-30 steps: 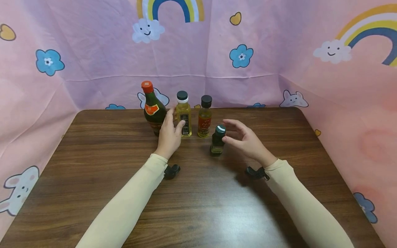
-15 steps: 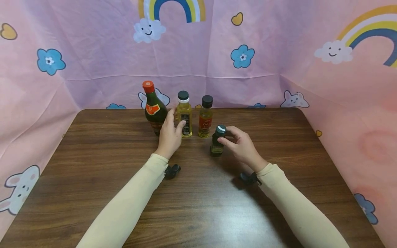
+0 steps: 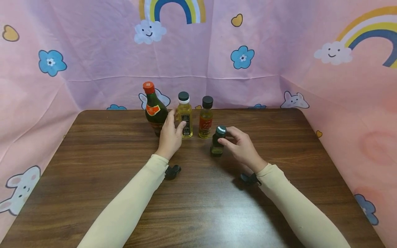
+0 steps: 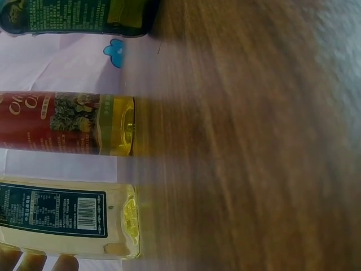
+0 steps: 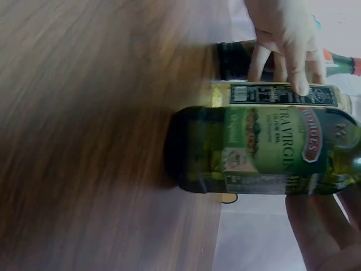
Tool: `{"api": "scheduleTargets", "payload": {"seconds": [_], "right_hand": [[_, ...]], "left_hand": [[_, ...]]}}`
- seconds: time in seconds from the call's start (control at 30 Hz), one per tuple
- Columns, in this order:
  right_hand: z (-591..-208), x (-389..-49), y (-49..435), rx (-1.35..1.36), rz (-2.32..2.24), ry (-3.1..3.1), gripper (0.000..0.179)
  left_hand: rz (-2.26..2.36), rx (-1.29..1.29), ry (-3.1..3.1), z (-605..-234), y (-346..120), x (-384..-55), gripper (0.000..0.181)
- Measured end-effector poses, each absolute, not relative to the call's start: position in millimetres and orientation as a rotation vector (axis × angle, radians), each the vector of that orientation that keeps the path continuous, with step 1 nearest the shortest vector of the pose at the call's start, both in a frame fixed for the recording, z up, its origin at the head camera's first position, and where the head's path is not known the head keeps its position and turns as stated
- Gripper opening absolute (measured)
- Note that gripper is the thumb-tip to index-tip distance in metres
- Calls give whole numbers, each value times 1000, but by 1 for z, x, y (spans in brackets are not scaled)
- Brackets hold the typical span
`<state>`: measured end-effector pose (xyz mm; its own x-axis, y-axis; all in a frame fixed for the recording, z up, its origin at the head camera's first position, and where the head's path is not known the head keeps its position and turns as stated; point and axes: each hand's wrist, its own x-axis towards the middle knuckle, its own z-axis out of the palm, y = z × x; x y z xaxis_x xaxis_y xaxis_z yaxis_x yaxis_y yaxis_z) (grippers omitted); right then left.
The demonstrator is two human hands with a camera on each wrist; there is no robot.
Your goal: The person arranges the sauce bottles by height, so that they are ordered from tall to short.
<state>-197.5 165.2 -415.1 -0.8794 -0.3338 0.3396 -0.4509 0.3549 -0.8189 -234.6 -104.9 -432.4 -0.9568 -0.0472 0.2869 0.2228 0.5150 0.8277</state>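
My right hand [image 3: 243,146] holds a small dark-green olive oil bottle [image 3: 216,144] just below its cap, thumb on the near side and fingers behind. Its green label shows in the right wrist view, with my fingers [image 5: 318,226] beyond the bottle. My left hand [image 3: 170,137] grips a clear bottle of yellow oil [image 3: 187,112], the thumb on its dark label and the fingers along its left side. Between the two held bottles stands an oil bottle with a red label [image 3: 205,123]. All the bottles are upright on the table.
A tall dark-green bottle with a red cap [image 3: 152,103] stands left of the yellow oil, partly hidden by my left hand. The wooden table [image 3: 198,206] reaches back to a pink patterned cloth [image 3: 263,86], which also hangs along both sides.
My right hand has moved in leftward and its thumb and fingers have come around the small olive oil bottle. The left hand and all the bottles have stayed where they were.
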Motion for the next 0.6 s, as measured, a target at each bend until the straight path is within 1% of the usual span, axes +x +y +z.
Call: {"api": "scheduleTargets", "payload": {"seconds": [0.33,0.6], "right_hand": [[-410,-194,169,797,1463,-2492,25],[-412,-196,184,777,1417,-2482,28]], "left_hand": [[-1426,-147,-2478,-431,-106,-233,61],[-1424,-168,-2482,-432,-106,-233,60]]}}
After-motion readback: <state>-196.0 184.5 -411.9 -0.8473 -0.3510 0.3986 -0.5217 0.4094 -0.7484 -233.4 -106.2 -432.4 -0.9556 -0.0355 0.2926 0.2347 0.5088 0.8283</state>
